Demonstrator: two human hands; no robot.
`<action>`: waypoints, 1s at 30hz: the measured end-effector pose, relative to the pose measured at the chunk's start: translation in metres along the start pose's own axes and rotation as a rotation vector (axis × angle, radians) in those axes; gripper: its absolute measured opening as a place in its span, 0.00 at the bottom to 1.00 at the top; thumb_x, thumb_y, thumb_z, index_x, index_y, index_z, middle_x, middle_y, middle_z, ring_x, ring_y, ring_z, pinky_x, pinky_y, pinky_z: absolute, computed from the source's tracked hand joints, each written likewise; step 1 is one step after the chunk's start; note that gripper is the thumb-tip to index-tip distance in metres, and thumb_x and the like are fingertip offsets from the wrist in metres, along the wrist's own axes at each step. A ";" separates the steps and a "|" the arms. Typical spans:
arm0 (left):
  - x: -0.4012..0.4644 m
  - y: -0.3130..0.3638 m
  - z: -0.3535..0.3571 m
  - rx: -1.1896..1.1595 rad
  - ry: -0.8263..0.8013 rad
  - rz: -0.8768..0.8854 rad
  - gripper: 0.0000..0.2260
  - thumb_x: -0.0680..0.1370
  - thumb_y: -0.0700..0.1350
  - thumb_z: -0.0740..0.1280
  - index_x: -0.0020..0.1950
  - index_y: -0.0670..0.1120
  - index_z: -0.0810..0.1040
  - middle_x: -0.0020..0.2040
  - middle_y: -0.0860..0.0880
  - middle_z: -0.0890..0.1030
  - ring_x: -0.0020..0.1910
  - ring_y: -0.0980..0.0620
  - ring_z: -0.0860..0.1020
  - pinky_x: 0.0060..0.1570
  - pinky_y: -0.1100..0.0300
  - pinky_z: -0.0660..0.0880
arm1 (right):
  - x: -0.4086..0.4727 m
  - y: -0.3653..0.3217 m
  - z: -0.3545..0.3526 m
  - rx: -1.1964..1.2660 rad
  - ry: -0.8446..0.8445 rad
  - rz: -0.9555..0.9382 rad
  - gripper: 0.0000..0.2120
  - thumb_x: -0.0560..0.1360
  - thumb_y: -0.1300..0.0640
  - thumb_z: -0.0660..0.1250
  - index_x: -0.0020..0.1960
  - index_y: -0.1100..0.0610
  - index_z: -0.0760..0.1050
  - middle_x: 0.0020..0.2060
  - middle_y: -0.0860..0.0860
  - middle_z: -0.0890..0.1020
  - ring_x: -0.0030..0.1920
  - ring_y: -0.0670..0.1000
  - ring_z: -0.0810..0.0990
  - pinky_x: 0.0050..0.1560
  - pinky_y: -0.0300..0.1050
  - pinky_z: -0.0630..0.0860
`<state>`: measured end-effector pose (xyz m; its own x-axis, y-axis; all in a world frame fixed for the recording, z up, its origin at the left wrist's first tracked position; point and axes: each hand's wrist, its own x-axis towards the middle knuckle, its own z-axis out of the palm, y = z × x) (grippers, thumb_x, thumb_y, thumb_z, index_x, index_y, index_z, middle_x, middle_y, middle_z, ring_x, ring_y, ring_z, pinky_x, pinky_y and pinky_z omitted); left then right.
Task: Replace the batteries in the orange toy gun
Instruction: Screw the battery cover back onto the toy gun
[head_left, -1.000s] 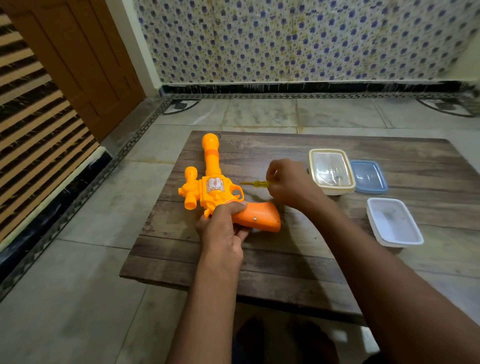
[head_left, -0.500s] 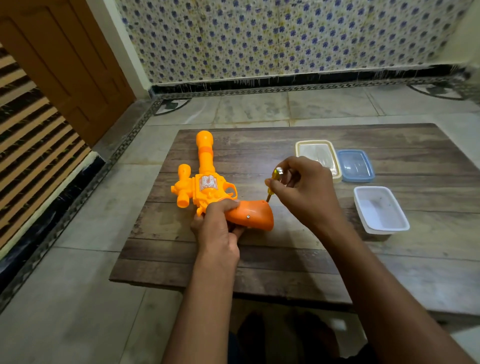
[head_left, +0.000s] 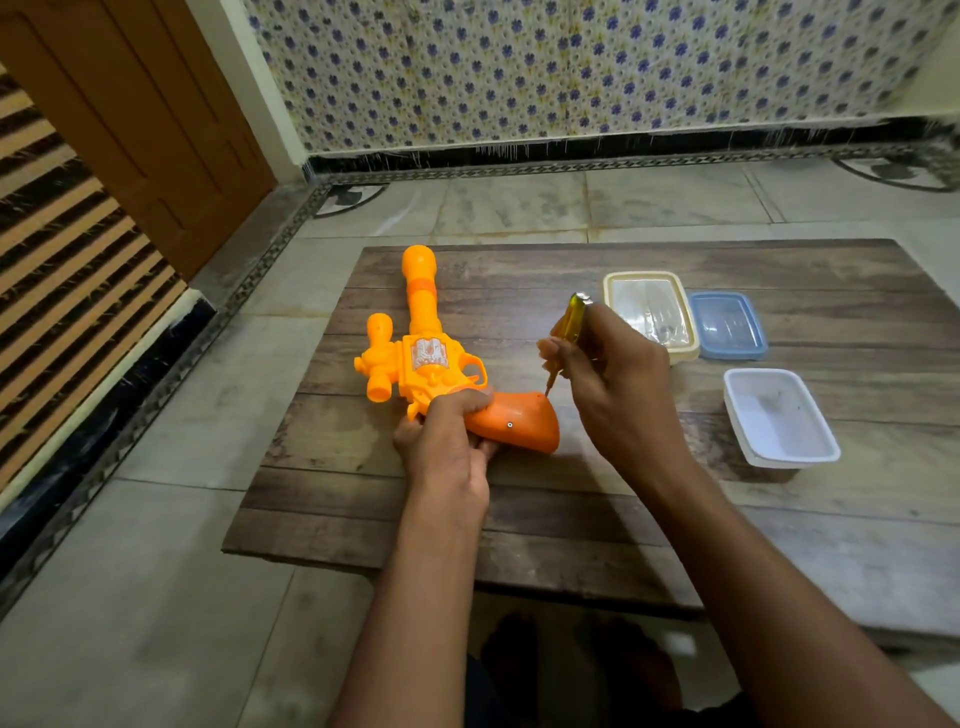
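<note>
The orange toy gun (head_left: 415, 353) lies flat on the low wooden table (head_left: 623, 509), barrel pointing away from me. My left hand (head_left: 447, 441) grips it where the body meets the darker orange handle (head_left: 524, 426), which has a small screw head on its side. My right hand (head_left: 608, 384) holds a small screwdriver with a yellow handle (head_left: 570, 322), nearly upright. Its thin tip touches the upper back edge of the handle.
A cream container with a clear lid (head_left: 649, 312), a blue lid (head_left: 727, 325) and an open white tray (head_left: 779, 418) sit on the table's right half. Tiled floor surrounds the table. A wooden door (head_left: 135, 119) stands at the left; a patterned wall is behind.
My right hand turned the screwdriver from lying sideways to nearly upright and brought its tip down onto the gun's handle. My left hand stayed on the gun.
</note>
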<state>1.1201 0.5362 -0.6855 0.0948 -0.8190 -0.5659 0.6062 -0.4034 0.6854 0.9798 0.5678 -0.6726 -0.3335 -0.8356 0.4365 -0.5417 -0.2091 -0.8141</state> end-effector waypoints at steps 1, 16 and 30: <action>0.000 -0.001 0.001 0.006 -0.008 -0.001 0.30 0.64 0.31 0.75 0.66 0.41 0.78 0.59 0.38 0.85 0.56 0.40 0.85 0.38 0.50 0.83 | -0.002 -0.001 0.000 0.052 0.019 0.017 0.05 0.82 0.58 0.67 0.51 0.61 0.76 0.42 0.51 0.85 0.44 0.46 0.87 0.45 0.51 0.85; 0.000 -0.001 -0.001 0.079 0.036 0.013 0.15 0.70 0.27 0.69 0.53 0.41 0.78 0.54 0.37 0.85 0.51 0.39 0.86 0.45 0.44 0.83 | -0.005 -0.008 0.000 0.482 -0.139 0.363 0.06 0.84 0.59 0.64 0.56 0.59 0.67 0.39 0.61 0.86 0.38 0.61 0.88 0.40 0.59 0.86; -0.001 -0.001 0.000 0.077 -0.012 0.018 0.15 0.71 0.26 0.67 0.53 0.39 0.76 0.56 0.32 0.84 0.53 0.34 0.86 0.54 0.35 0.82 | -0.005 -0.011 0.000 0.567 -0.226 0.449 0.12 0.84 0.59 0.63 0.62 0.63 0.64 0.41 0.66 0.85 0.38 0.64 0.88 0.37 0.51 0.85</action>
<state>1.1198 0.5371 -0.6857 0.0950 -0.8311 -0.5479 0.5422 -0.4184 0.7287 0.9872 0.5746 -0.6663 -0.2296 -0.9730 -0.0225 0.1086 -0.0026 -0.9941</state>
